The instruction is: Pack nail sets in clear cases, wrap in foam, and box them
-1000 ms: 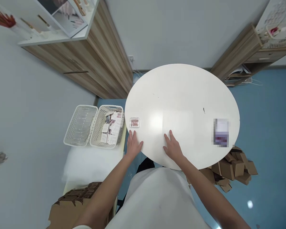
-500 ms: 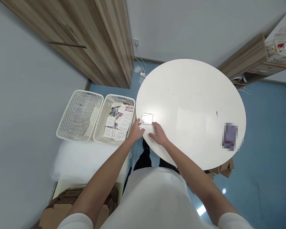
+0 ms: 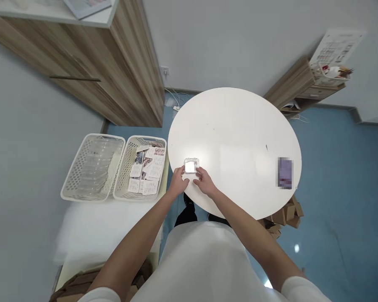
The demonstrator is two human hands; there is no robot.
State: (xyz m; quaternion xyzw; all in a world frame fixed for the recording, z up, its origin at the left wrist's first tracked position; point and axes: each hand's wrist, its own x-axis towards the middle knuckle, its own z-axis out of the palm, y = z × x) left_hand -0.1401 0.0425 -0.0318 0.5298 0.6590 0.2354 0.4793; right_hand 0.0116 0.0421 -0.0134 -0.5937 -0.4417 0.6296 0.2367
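Presently touches box (image 3: 191, 167), laid mid-frame on table (image 3: 239, 126), with part-curled left hand (image 3: 178, 182) and right hand (image 3: 206, 182); cannot confirm grip or closure.

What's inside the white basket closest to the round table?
That basket holds overlapping white cards or packets, some printed with text, others showing pictures. Whatever lies beneath the top ones is covered, so I can't tell.
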